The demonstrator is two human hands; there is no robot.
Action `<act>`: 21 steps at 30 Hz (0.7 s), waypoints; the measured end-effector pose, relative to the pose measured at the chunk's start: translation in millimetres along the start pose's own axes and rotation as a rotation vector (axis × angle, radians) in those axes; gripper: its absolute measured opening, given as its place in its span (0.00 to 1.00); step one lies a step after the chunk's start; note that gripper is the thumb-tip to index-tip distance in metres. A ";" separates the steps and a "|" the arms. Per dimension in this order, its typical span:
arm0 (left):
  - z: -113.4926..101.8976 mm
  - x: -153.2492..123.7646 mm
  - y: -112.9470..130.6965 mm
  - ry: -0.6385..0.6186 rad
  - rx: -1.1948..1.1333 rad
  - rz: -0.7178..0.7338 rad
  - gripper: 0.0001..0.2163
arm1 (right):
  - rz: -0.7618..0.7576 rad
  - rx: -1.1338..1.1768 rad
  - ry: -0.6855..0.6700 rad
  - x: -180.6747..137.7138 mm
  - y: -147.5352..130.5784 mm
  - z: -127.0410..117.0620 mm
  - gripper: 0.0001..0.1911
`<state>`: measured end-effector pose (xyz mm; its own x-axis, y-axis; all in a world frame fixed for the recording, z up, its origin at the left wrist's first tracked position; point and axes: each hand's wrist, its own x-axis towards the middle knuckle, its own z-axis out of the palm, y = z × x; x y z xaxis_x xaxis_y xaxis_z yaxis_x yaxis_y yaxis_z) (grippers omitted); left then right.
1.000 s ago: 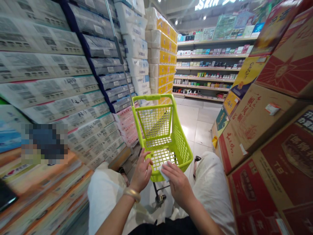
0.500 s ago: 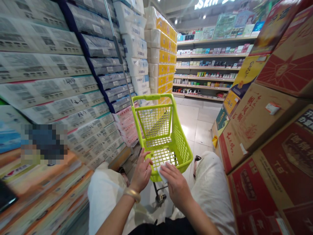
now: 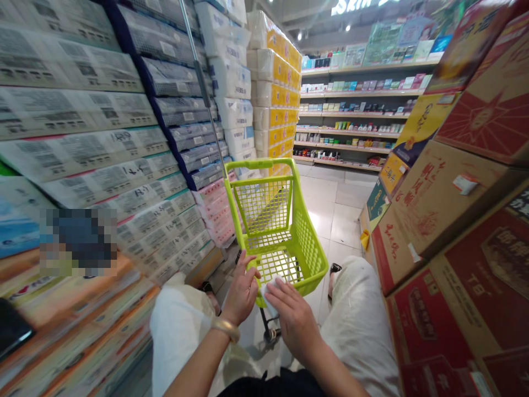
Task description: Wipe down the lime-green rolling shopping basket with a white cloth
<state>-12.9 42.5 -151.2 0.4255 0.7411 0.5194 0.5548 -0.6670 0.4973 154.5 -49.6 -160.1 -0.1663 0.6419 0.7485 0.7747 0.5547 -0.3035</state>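
Observation:
A small lime-green shopping cart (image 3: 306, 242) stands on the floor right in front of my knees. My left hand (image 3: 242, 289) grips the cart's near rim at its left corner, fingers curled over the edge. My right hand (image 3: 291, 314) presses a white wipe (image 3: 268, 288) against the near rim beside it, fingers flat on top of the cloth. A gold bangle (image 3: 225, 328) sits on my left wrist. My legs in white trousers (image 3: 359, 320) flank the cart.
Stacked packs of tissue paper (image 3: 103, 154) form a wall on the left. Stacked red and brown cartons (image 3: 454, 220) close in on the right. The tiled aisle (image 3: 334, 204) runs ahead to product shelves (image 3: 351, 116). A metal pole (image 3: 202, 94) rises behind the cart.
My right hand slid the white wipe leftward along the cart's near rim, closer to my left hand. The left hand kept its hold on the rim.

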 end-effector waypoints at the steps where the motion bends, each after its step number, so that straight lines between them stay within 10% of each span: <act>1: -0.6 -0.1 0.1 -0.003 0.003 -0.002 0.11 | -0.025 0.014 -0.015 0.7 -0.9 0.1 0.27; 9: -1.6 0.8 1.3 -0.016 0.005 -0.040 0.11 | 0.245 -0.137 0.189 -15.7 39.3 -24.0 0.27; 16: -2.6 1.4 2.7 -0.020 -0.001 -0.027 0.10 | 0.027 0.041 -0.012 -0.8 5.5 -4.1 0.28; 21: -3.1 1.2 1.8 -0.028 0.009 -0.039 0.10 | 0.209 -0.072 0.113 -14.1 35.8 -23.3 0.27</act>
<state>-13.7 42.0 -147.5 0.4233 0.7682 0.4804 0.5772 -0.6373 0.5105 198.8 -51.1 -167.8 0.0684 0.6732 0.7363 0.8274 0.3741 -0.4189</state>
